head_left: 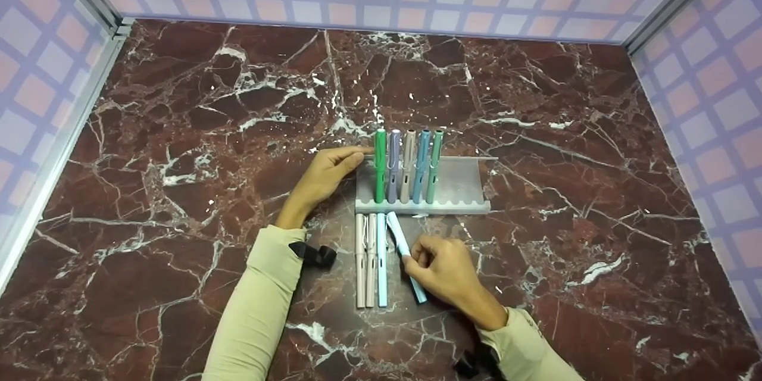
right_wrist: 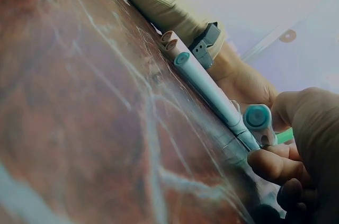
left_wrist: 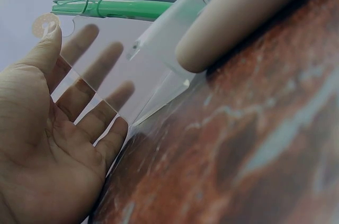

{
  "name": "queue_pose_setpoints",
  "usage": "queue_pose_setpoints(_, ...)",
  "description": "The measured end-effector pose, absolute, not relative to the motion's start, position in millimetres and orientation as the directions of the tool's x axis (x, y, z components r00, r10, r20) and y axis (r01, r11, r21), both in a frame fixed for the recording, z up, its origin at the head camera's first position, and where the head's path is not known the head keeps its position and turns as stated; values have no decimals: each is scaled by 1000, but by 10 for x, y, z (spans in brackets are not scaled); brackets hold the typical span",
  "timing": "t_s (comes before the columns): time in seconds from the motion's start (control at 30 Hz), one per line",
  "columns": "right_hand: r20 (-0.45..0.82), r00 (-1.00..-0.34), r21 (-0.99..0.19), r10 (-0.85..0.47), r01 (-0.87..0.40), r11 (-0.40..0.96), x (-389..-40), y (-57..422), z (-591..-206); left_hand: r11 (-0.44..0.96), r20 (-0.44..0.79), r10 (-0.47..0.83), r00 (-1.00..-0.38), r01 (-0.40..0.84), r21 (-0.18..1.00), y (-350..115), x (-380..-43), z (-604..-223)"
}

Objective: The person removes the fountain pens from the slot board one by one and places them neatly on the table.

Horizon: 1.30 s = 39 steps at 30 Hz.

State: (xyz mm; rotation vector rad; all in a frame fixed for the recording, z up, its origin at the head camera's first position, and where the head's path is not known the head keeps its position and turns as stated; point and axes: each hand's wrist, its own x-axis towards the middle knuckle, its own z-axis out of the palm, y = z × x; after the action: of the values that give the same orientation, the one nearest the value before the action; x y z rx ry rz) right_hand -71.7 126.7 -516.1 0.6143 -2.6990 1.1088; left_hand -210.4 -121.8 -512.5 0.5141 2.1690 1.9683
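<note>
Nearside of rack (head_left: 461, 181), right hand (head_left: 446, 268) pinched light-blue pen (head_left: 399, 237); slipping fingers risked knocking adjacent pen (head_left: 381, 262). Left hand (head_left: 321, 175) had fingers spread at rack's left edge.

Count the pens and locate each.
9: green, purple, beige, blue and teal pens on the clear rack; two beige pens and a light blue pen lying before it; another light blue pen in the right hand.

Pale khaki sleeves (head_left: 247, 309) bear black devices (head_left: 318, 256) near the cuffs (head_left: 277, 250).
</note>
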Motion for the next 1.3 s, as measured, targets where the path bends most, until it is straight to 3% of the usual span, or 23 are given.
queue_pose_setpoints(1.3,233,-902,-575,-363,-429,697,-693,1228,-5131,84,86,361,-929,124,989,-1222,-2098,-5117)
